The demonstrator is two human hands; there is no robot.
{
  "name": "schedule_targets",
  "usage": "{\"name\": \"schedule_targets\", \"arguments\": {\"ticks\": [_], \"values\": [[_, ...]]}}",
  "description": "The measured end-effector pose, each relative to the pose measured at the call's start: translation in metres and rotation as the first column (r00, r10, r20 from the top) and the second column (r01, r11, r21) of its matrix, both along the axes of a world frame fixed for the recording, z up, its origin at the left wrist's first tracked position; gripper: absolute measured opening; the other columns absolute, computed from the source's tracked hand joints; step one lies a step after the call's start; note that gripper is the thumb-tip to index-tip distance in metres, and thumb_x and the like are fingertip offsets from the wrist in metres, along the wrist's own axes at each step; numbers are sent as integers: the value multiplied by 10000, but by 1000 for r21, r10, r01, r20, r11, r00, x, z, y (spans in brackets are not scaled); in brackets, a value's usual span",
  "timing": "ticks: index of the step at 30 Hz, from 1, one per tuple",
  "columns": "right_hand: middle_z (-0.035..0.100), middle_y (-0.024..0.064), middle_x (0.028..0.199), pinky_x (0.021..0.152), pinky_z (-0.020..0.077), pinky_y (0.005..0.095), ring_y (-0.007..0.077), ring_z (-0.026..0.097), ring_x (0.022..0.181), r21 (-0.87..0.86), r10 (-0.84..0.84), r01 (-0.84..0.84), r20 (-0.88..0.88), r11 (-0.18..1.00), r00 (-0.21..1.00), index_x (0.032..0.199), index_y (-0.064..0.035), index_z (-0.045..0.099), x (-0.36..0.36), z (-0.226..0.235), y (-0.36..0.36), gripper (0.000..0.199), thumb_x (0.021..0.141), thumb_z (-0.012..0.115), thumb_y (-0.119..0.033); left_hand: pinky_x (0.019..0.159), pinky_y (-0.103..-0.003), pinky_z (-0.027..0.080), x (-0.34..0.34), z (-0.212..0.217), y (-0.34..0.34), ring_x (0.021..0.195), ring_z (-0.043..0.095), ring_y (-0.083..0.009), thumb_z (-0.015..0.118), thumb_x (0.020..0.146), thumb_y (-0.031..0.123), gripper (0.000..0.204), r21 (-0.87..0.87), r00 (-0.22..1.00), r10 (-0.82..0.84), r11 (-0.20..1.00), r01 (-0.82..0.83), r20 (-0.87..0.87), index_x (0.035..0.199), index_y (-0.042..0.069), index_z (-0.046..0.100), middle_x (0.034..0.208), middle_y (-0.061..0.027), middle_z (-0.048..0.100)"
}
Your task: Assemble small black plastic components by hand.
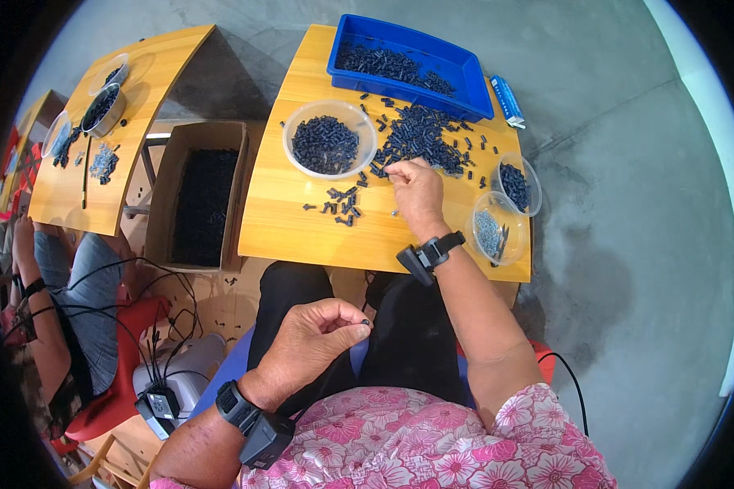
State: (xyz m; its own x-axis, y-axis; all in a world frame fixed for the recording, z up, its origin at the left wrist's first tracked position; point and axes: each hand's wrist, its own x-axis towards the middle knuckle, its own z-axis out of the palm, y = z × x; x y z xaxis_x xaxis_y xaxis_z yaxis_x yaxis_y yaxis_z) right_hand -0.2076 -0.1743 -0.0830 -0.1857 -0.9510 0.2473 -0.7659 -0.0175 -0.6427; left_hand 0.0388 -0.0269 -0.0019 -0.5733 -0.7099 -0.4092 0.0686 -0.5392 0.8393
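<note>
Fingers of the left hand [314, 332] are curled in over the lap, thumb and forefinger pinched narrow on one small black part [365, 323] at their tips. A black band sits on that wrist, over a pink flowered sleeve.

Beyond it, across the near edge of the counter [302, 228], the right hand [416, 191] lies palm down with a black wrist device behind it. Its fingertips are drawn together at the near edge of a loose heap of black parts [420, 134]; whether they grip one I cannot tell. Just left of this hand a small scatter of the same parts [341, 204] lies on the wood. To its right stand two clear tubs, the nearer tub [497, 232] holding greyish metal pieces, the further tub [515, 186] holding dark parts.

Past the fingertips and slightly left sits a clear round bowl [292, 134] with a mound of black parts in it, touching the heap's fringe. Further still, at the counter's far edge, a blue tray [400, 37] holds more black parts, and a blue-and-white pack [507, 101] lies at its right corner.

Well to the left of both hands, an open cardboard box [165, 196] of dark parts stands beside the counter, and beyond that another person sits at a second counter [139, 81] with bowls on it.
</note>
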Motion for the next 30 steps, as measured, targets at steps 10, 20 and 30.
{"name": "schedule_targets", "arguments": {"ticks": [10, 20, 30], "values": [[622, 87, 840, 693, 504, 390, 281, 622, 802, -10, 99, -101, -135, 995, 986, 814, -98, 720, 8, 4, -10, 76, 790, 656, -66, 753, -198, 480, 0, -1, -1, 801, 566, -38, 689, 884, 80, 74, 16, 1000, -2, 1000, 2, 18, 932, 33, 658, 857, 28, 631], [586, 105, 854, 744, 519, 410, 293, 599, 876, 25, 205, -216, -442, 976, 873, 768, -51, 672, 13, 8, -12, 69, 794, 611, -66, 746, -198, 476, -1, 0, -3, 796, 556, -34, 682, 885, 65, 57, 9, 999, -3, 1000, 3, 40, 926, 34, 657, 847, 36, 624], [588, 145, 893, 753, 470, 379, 296, 588, 857, -50, 203, -235, -358, 971, 911, 886, -1, 569, 17, 13, 7, 65, 844, 584, -48, 715, -204, 474, -1, 1, -1, 761, 556, -47, 664, 894, 69, 46, -56, 993, 117, 992, -117, -6, 931, 41, 661, 855, 22, 636]]}}
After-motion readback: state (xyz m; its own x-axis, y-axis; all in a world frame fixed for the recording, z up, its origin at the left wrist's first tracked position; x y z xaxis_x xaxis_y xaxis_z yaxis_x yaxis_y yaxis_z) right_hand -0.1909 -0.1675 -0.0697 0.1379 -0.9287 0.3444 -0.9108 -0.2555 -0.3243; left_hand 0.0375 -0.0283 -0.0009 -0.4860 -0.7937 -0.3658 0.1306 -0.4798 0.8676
